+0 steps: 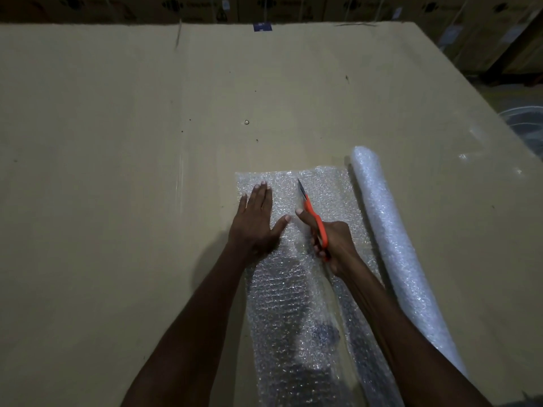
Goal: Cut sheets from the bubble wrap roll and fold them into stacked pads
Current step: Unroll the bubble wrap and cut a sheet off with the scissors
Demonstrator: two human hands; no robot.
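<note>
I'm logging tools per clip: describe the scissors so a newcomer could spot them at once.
Start at the cardboard table and find the flat bubble wrap sheet left of the roll. The scissors lie over that sheet in the right hand, blades pointing away. Their orange handles are the only bright colour there.

This looks like a warehouse or packing area. The work surface [147, 127] is a very large flat sheet of brown corrugated cardboard, and behind its far edge stand stacked cardboard cartons [293, 7] with printed logos — some are bound with straps. The light is dim — no home furniture is visible.
</note>
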